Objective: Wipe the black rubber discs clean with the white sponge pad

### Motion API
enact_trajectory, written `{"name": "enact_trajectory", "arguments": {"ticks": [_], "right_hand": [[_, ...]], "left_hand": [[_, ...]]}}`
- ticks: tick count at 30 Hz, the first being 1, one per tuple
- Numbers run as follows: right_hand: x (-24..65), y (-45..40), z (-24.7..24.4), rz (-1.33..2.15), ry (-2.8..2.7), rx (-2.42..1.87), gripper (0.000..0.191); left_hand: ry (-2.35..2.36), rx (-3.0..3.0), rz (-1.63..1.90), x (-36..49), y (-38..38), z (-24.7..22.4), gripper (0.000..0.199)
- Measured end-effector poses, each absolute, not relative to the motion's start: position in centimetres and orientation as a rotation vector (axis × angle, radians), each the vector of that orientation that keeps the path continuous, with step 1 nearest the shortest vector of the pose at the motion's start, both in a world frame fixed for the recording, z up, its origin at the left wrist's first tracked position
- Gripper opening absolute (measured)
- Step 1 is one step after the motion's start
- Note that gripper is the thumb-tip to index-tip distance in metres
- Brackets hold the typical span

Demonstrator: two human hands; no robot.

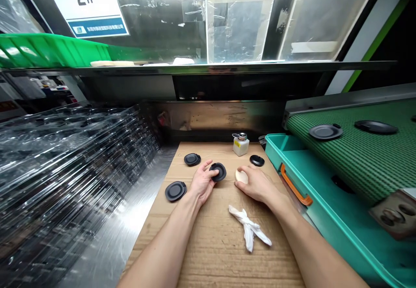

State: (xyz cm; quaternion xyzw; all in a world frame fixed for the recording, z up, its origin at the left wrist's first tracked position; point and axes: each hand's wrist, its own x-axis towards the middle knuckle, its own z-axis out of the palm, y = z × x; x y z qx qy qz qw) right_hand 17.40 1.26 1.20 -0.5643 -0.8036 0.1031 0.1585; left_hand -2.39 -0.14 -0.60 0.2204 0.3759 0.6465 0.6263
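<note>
My left hand (203, 179) grips a black lid (220, 172) by its edge, thumb on top, above the cardboard (208, 236). To its right, my right hand (253, 182) has its fingers round a pale round pad (241, 176). Left of my hands lie a small stack of black lids (192, 159) and, nearer, more black lids (175, 191). Another glossy black piece (257, 160) rests beyond my right hand. A small white bottle (241, 145) with a metal cap stands at the back. A knotted white cloth (249, 227) lies in front of my hands.
Stacked clear plastic trays (65, 171) fill the left side. On the right are a teal bin (312, 192) with an orange handle and a green conveyor belt (364, 149) carrying black lids (325, 131). A metal shelf (208, 68) crosses above, with a green basket (48, 50) on it.
</note>
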Motion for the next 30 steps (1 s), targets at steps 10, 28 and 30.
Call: {"name": "enact_trajectory", "arguments": {"ticks": [10, 28, 30], "right_hand": [[15.3, 1.1, 1.0, 0.884, -1.909, -1.211, 0.032], [14.9, 0.8, 0.5, 0.707, -2.005, -1.278, 0.035], [14.9, 0.7, 0.4, 0.648, -2.069, -1.312, 0.03]], "left_hand": [[0.882, 0.846, 1.411, -1.1, -1.1, -0.6, 0.058], [1.885, 1.969, 0.987, -10.3, 2.3, 6.6, 0.054], [1.96, 2.028, 0.612, -12.6, 4.0, 7.2, 0.058]]}}
